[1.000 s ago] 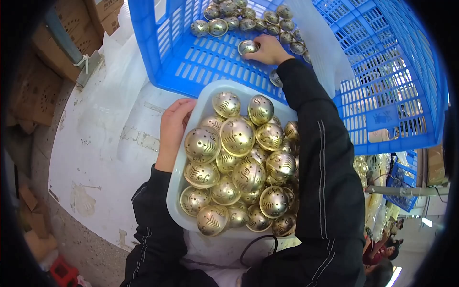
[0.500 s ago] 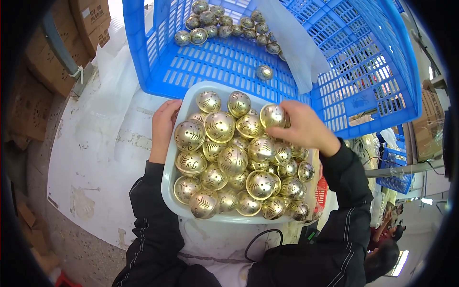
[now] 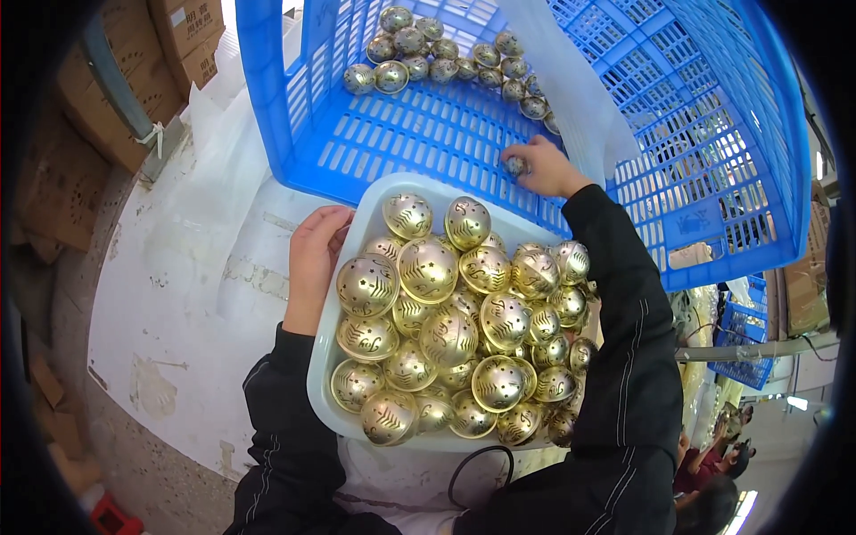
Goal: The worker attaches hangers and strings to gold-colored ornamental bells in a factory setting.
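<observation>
A white plastic tub (image 3: 321,357) is heaped with shiny gold metal balls (image 3: 448,336) that have cut-out stars and dark markings. My left hand (image 3: 312,259) is closed on the tub's left rim, its fingertips partly hidden. My right hand (image 3: 548,169) reaches over the tub's far edge into a blue plastic crate (image 3: 263,107) lying with its open side toward me. Its thumb and fingers pinch a metal ball (image 3: 514,166) low in the crate. Farther inside, several more balls (image 3: 443,70) lie grouped.
A white translucent sheet (image 3: 580,89) hangs into the crate. Plastic wrap (image 3: 214,196) lies on the white worktable (image 3: 169,294) at left. Cardboard boxes (image 3: 116,89) are stacked at far left. Another blue crate (image 3: 740,334), a metal rail (image 3: 758,349) and other people (image 3: 713,464) are at right.
My right hand has let go of a gold ball among those in the tub and moved away into the crate, onto a ball that lay alone there. My left hand stays at the rim.
</observation>
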Motion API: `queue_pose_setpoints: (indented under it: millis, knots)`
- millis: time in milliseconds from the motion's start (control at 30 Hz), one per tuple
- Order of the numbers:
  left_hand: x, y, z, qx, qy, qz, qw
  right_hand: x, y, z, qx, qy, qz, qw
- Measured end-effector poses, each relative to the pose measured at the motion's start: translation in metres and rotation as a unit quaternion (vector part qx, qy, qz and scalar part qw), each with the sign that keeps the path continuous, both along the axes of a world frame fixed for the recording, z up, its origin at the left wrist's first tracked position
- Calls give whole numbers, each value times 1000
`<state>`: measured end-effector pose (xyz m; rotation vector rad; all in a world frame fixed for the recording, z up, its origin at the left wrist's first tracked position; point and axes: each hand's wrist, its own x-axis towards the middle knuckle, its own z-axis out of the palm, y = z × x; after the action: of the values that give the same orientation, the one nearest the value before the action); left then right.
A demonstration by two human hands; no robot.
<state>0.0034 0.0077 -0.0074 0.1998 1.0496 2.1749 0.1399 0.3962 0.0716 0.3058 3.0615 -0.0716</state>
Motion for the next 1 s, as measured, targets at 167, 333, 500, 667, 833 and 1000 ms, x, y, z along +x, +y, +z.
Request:
queue_pose_setpoints:
  millis: [167,333,500,667,833,1000]
  knots:
    - [-4,-6,-4,-12,-31,-28,999,-12,24,-10,-55,-66,-59,995]
    - [0,-14,9,-35,-34,-20,999,-39,36,-8,52,127,-78,987]
    - [4,-6,7,-45,-42,-13,998,-59,119,15,-28,353,-256,900]
    - [3,-9,7,-83,-24,-4,996,-33,152,6,-44,339,-359,869]
    - [4,-11,6,-79,-34,-6,996,5,175,5,31,289,-455,841]
    - [2,-20,13,-120,-9,-7,993,19,202,-29,-3,267,-462,846]
